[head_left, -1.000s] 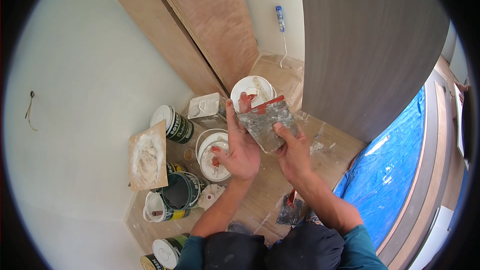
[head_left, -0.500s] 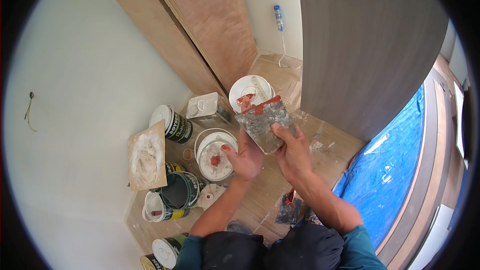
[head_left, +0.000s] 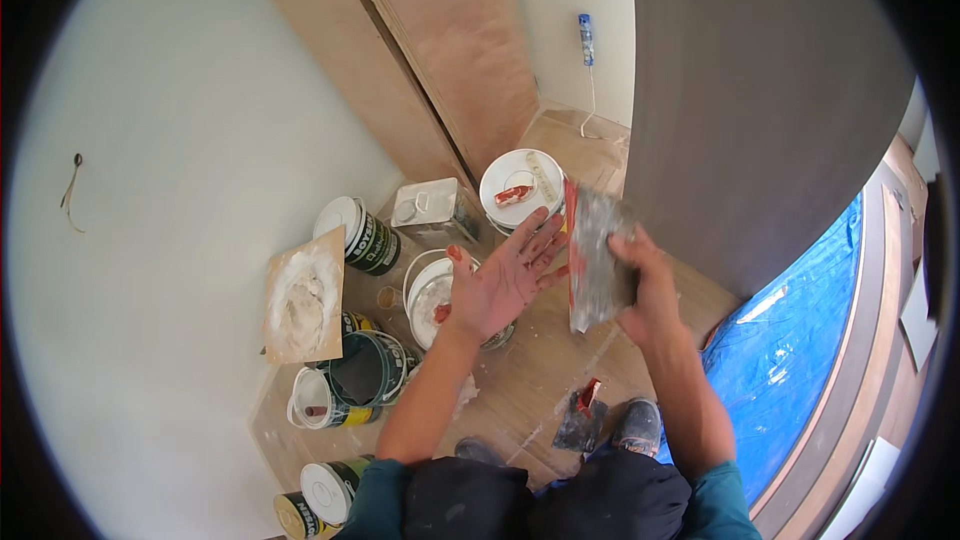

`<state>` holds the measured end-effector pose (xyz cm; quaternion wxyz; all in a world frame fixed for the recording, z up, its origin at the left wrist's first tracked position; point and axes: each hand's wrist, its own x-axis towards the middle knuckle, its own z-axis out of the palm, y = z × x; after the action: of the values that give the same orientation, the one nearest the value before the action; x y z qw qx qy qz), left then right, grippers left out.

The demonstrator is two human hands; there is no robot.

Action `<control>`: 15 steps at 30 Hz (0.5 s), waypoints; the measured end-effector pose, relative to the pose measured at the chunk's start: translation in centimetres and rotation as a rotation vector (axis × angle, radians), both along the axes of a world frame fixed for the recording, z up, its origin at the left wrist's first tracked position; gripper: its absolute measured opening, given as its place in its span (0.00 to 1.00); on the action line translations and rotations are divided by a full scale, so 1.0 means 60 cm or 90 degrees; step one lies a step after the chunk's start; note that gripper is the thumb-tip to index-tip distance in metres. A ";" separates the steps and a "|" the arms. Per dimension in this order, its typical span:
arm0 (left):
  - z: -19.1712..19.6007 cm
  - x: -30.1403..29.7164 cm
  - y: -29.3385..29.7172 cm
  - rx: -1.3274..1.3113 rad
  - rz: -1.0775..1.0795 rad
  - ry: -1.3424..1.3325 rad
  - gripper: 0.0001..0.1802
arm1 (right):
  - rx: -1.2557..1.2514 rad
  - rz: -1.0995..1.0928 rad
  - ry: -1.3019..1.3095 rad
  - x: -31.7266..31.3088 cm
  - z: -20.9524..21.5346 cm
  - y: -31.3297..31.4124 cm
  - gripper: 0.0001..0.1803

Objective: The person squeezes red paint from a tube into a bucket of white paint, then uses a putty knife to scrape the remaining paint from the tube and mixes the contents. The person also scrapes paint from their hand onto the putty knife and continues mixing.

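My right hand [head_left: 650,280] grips a flat grey putty spreader [head_left: 598,260], a square plate blotched with dried filler. Red paste lines its left edge, and the plate looks slightly blurred. Close to that edge, my left hand [head_left: 505,285] is spread with the palm showing and holds nothing; red smears mark its thumb and fingers. Whether its fingertips touch the plate I cannot tell. Beyond the hands, a white lidded pail [head_left: 505,172] carries a red-smeared piece on its lid. Partly behind my left hand stands another white pail [head_left: 425,285] with a red lump on top.
A second spreader [head_left: 578,430] with red paste lies on the floor by my shoe [head_left: 637,427]. To the left are a square tin [head_left: 437,210], several paint buckets [head_left: 365,375] and a filler-smeared board [head_left: 305,300]. A paint roller [head_left: 586,40] leans at the back; blue sheeting [head_left: 790,340] lies right.
My left hand has come away from the spreader's underside and opened out. The right hand has shifted right and turned the spreader more upright. The view has shifted slightly.
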<state>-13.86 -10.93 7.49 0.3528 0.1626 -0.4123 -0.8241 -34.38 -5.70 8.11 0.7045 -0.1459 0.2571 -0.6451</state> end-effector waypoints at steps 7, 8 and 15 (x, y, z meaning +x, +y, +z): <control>-0.011 -0.008 -0.001 -0.038 -0.003 -0.100 0.84 | -0.024 0.001 0.004 0.067 -0.029 0.024 0.25; -0.015 -0.008 0.004 -0.040 0.005 -0.123 0.83 | -0.022 -0.020 0.011 0.075 -0.029 0.023 0.25; -0.041 -0.013 -0.015 -0.138 0.036 -0.111 0.74 | -0.034 -0.144 0.070 0.059 -0.026 0.020 0.26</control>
<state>-14.64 -11.86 5.06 0.3541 0.2059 -0.5236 -0.7471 -30.85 -4.52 6.52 0.6079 -0.1700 0.2926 -0.7183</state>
